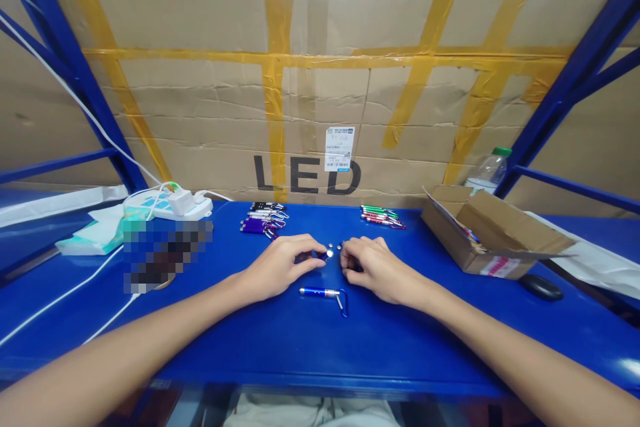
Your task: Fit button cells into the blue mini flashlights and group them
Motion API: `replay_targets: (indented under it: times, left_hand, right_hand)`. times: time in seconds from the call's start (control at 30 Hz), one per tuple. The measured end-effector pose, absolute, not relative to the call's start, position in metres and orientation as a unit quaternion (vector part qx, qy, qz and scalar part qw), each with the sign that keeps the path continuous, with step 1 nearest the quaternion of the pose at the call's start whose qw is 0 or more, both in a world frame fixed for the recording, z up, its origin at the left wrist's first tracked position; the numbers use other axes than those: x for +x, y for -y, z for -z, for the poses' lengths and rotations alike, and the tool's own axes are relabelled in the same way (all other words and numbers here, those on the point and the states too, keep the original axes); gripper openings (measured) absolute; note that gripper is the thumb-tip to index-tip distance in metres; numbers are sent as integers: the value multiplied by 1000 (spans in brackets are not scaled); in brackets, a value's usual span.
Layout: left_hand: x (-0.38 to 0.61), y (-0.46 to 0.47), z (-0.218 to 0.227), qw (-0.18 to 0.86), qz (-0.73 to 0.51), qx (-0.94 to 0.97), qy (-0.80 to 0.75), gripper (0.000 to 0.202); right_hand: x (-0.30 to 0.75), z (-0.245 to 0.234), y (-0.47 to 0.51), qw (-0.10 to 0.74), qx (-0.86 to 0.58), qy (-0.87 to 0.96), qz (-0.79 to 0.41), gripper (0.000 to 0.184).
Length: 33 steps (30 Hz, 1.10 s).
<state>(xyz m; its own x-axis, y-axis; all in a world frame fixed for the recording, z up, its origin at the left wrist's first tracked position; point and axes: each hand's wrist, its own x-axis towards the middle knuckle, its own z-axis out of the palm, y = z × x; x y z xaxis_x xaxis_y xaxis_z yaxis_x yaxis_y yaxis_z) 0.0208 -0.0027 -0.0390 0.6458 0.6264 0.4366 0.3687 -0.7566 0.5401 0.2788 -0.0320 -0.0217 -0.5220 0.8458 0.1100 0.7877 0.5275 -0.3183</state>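
Note:
My left hand (293,260) is closed in a pinch, thumb and forefinger at a small shiny silver disc (330,253) that looks like a button cell. Just to its right, my right hand (370,265) is curled with the fingertips down near the table; whatever is in its fingers is hidden. Between the hands lie more tiny round silver pieces (339,247). Nearer to me, a blue keychain penlight (319,291) lies flat on the table, its blue carabiner clip (343,303) pointing right. Neither hand touches it.
Several black, silver and purple penlights (263,217) lie behind my left hand; green and red ones (381,216) lie behind my right. An open cardboard box (480,267), black mouse (541,287) and bottle (493,170) stand right. Left are a power strip (183,205), cables and a tissue pack (90,240).

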Motion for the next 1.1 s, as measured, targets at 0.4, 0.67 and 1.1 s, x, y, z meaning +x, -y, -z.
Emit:
replay_targets:
  times: [0.4,0.67,1.1]
  left_hand:
    - [23,5,36,220,-284,891,-276,20]
    - [22,5,37,268,-281,880,-275,20]
    - [24,4,36,291,-306,850,-315,25]
  right_hand:
    - [276,22,40,347,-337,866,-126,3]
    - [277,19,42,314,-291,897,-108,10]
    - [284,13,37,310,-398,863,13,12]
